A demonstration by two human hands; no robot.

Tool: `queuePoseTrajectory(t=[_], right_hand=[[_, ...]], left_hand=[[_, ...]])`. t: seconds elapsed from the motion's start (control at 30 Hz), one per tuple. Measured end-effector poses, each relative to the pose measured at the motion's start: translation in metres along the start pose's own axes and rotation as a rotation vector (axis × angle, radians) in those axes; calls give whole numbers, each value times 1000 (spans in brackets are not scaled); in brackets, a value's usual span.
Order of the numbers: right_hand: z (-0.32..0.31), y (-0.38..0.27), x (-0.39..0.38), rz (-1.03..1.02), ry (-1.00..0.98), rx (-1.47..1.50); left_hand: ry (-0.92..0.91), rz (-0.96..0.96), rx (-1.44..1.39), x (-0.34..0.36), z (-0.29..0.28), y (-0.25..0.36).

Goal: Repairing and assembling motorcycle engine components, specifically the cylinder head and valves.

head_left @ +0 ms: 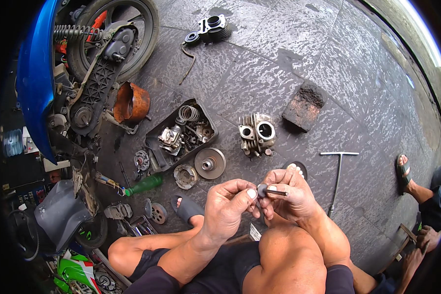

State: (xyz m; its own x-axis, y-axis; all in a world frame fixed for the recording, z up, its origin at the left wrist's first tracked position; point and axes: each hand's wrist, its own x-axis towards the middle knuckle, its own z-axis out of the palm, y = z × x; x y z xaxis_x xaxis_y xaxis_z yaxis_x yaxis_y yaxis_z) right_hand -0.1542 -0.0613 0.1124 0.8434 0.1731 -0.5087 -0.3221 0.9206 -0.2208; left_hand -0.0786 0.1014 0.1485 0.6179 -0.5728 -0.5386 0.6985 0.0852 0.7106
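Observation:
Above my knees both hands meet on a small engine valve (262,190), with a dark round head and a thin stem that points right. My left hand (228,203) pinches near its head, thumb and forefinger closed. My right hand (291,196) is closed round the stem, whose tip sticks out past the thumb. The fingers hide part of the valve. Just beyond the hands, a finned metal cylinder head (257,134) rests on the floor with its round port facing up. Left of it lies a round metal clutch bell (210,163).
A black tray (206,108) holds a spring and metal parts. Near it are a green bottle (144,184) and an orange pot (131,103). A brick-like block (304,105), T-handle wrench (339,181) and engine cylinder (213,29) lie around. A partly dismantled scooter (36,88) stands left; another person (428,206) sits right.

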Motion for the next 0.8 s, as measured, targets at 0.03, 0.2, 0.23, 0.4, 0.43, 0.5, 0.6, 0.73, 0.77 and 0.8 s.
queuePoseTrajectory(t=[0.03, 0.2, 0.23, 0.4, 0.43, 0.5, 0.6, 0.73, 0.77, 0.8], right_hand=[[1, 0, 0, -9, 2, -17], [0, 0, 0, -13, 25, -33], [-1, 0, 1, -24, 21, -52], [-7, 3, 3, -222, -70, -314], [-6, 5, 1, -222, -71, -315], [-5, 6, -3, -391, -60, -530], [-2, 2, -5, -435, -91, -680], [1, 0, -9, -401, -95, -734], [0, -1, -10, -399, -96, -731], [0, -1, -11, -315, -89, -742]], left_hand=[[43, -31, -49, 1, -1, -1], [67, -49, -18, 3, -2, -4], [69, -43, -30, 3, -2, -4], [15, 30, 4, 6, -7, -9], [2, 64, -10, 7, -8, -10], [-2, 80, 14, 9, -9, -13], [-36, 110, 44, 10, -9, -14], [-109, 57, 53, 13, -9, -9], [-106, 56, 54, 13, -9, -7], [-79, -14, 122, 13, -9, -5]])
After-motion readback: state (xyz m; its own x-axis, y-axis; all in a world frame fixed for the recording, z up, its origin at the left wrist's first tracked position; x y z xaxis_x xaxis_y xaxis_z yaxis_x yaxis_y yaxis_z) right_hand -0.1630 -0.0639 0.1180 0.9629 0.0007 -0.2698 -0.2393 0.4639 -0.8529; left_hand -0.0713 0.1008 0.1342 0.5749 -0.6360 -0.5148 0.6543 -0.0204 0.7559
